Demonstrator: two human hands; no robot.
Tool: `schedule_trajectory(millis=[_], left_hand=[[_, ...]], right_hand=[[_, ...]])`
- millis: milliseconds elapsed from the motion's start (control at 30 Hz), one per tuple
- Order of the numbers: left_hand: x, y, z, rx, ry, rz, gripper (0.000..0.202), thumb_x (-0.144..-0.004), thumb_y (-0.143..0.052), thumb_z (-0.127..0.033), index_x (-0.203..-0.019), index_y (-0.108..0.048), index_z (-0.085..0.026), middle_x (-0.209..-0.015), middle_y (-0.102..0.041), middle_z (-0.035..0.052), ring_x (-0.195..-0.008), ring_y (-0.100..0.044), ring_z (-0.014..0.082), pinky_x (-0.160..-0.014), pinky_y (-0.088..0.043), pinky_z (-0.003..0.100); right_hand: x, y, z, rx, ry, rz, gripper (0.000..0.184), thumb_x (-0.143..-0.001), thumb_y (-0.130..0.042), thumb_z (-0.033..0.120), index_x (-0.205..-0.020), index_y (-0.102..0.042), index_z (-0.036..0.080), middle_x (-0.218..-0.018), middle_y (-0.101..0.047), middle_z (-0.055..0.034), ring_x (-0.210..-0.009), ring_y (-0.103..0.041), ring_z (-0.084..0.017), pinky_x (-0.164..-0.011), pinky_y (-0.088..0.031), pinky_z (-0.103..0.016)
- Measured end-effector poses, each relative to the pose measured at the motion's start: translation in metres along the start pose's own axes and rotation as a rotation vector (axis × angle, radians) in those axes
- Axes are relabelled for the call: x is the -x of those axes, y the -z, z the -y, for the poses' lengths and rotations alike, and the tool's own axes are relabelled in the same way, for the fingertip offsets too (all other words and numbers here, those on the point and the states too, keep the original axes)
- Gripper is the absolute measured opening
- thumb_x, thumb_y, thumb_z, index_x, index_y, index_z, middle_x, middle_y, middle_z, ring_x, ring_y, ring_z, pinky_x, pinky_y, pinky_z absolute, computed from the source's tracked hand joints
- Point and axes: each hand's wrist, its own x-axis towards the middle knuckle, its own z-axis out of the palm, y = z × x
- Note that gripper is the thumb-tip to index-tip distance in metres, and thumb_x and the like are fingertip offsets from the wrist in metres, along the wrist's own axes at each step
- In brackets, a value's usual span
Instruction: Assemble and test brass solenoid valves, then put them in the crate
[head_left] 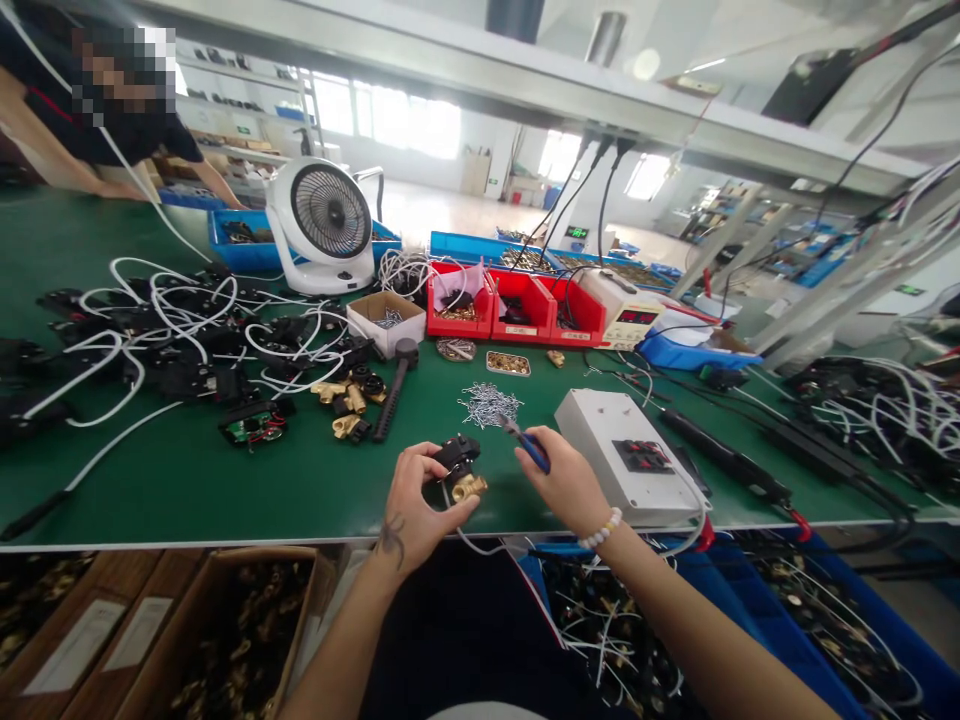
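My left hand is closed around a black actuator housing with a brass valve body on its lower side; a white cable hangs from it. In my right hand is a pair of blue-handled pliers, gripped with the fingers wrapped round. The tips of the pliers reach to the edge of a pile of small silver pins on the green table. Whether the jaws hold a pin is too small to tell. Left of the pile lie a black hammer and several brass valve fittings.
A grey box with black terminals stands right of my right hand, beside a black electric screwdriver. Red bins, a small carton and a white fan line the back. Cabled black units crowd the left. Another person leans at far left.
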Motion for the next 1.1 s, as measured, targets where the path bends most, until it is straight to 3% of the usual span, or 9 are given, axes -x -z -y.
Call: schedule_trajectory(millis=[100, 267, 367, 467, 567, 667, 833, 1000, 1100], left_hand=[[0.002, 0.006, -0.016, -0.048, -0.072, -0.024, 0.046, -0.068, -0.081, -0.031, -0.101, -0.050, -0.022, -0.117, -0.058, 0.0105, -0.109, -0.060, 0.0261, -0.084, -0.057, 0.041], [0.000, 0.023, -0.057, -0.224, -0.343, -0.035, 0.053, -0.071, -0.082, -0.032, -0.109, -0.047, -0.024, -0.117, -0.060, 0.0100, -0.111, -0.060, 0.0270, -0.092, -0.055, 0.044], [-0.002, 0.031, -0.079, -0.250, -0.416, -0.025, 0.054, -0.072, -0.081, -0.031, -0.113, -0.045, -0.026, -0.118, -0.060, 0.0091, -0.114, -0.059, 0.0273, -0.093, -0.055, 0.046], [-0.003, 0.036, -0.093, -0.283, -0.483, -0.034, 0.055, -0.074, -0.079, -0.031, -0.116, -0.044, -0.027, -0.118, -0.060, 0.0081, -0.113, -0.059, 0.0269, -0.094, -0.055, 0.047], [-0.003, 0.038, -0.100, -0.315, -0.516, -0.035, 0.054, -0.075, -0.079, -0.030, -0.115, -0.044, -0.026, -0.118, -0.060, 0.0079, -0.114, -0.058, 0.0266, -0.095, -0.054, 0.046], [-0.002, 0.037, -0.102, -0.332, -0.531, -0.020, 0.053, -0.074, -0.080, -0.029, -0.115, -0.045, -0.024, -0.118, -0.061, 0.0089, -0.115, -0.058, 0.0269, -0.096, -0.054, 0.045], [0.000, 0.036, -0.106, -0.334, -0.516, -0.006, 0.051, -0.075, -0.078, -0.029, -0.115, -0.046, -0.026, -0.118, -0.062, 0.0082, -0.114, -0.059, 0.0275, -0.094, -0.055, 0.047], [-0.001, 0.039, -0.108, -0.357, -0.509, -0.023, 0.049, -0.078, -0.078, -0.032, -0.114, -0.047, -0.026, -0.120, -0.062, 0.0079, -0.116, -0.058, 0.0268, -0.095, -0.055, 0.045], [0.000, 0.042, -0.109, -0.387, -0.509, -0.003, 0.043, -0.082, -0.075, -0.042, -0.111, -0.049, -0.023, -0.121, -0.062, 0.0094, -0.117, -0.057, 0.0266, -0.096, -0.054, 0.044]], right_hand=[[0.004, -0.012, -0.011, 0.169, -0.020, 0.080, 0.035, -0.088, -0.069, 0.042, -0.111, -0.065, 0.016, -0.093, -0.066, -0.0111, -0.083, -0.064, -0.026, -0.070, -0.049, -0.034], [0.008, -0.028, -0.015, 0.186, 0.089, 0.107, 0.047, -0.084, -0.074, 0.043, -0.119, -0.064, 0.014, -0.107, -0.066, -0.0161, -0.100, -0.059, -0.032, -0.087, -0.048, -0.042], [0.009, -0.027, -0.013, -0.049, 0.015, 0.128, 0.040, -0.086, -0.071, 0.039, -0.117, -0.064, 0.015, -0.104, -0.066, -0.0139, -0.098, -0.061, -0.028, -0.086, -0.049, -0.041], [0.014, -0.016, -0.007, -0.494, -0.098, 0.076, 0.029, -0.089, -0.064, 0.042, -0.104, -0.064, 0.018, -0.094, -0.066, -0.0070, -0.086, -0.063, -0.022, -0.079, -0.050, -0.036], [0.025, 0.002, 0.007, -0.936, -0.168, 0.034, 0.033, -0.088, -0.063, 0.052, -0.096, -0.060, 0.020, -0.075, -0.058, 0.0013, -0.066, -0.056, -0.016, -0.064, -0.047, -0.029], [0.035, 0.022, 0.028, -1.286, -0.158, 0.049, 0.039, -0.082, -0.072, 0.055, -0.097, -0.058, 0.022, -0.077, -0.055, 0.0024, -0.066, -0.055, -0.014, -0.063, -0.048, -0.027], [0.044, 0.039, 0.056, -1.421, -0.137, 0.070, 0.042, -0.076, -0.080, 0.053, -0.097, -0.058, 0.023, -0.087, -0.060, -0.0007, -0.082, -0.060, -0.017, -0.072, -0.052, -0.028], [0.047, 0.038, 0.067, -1.502, -0.182, 0.104, 0.042, -0.073, -0.084, 0.047, -0.097, -0.058, 0.024, -0.090, -0.059, -0.0004, -0.083, -0.060, -0.017, -0.075, -0.054, -0.030], [0.048, 0.036, 0.073, -1.512, -0.212, 0.099, 0.040, -0.074, -0.083, 0.044, -0.098, -0.058, 0.025, -0.091, -0.058, -0.0008, -0.083, -0.060, -0.018, -0.078, -0.054, -0.033]])
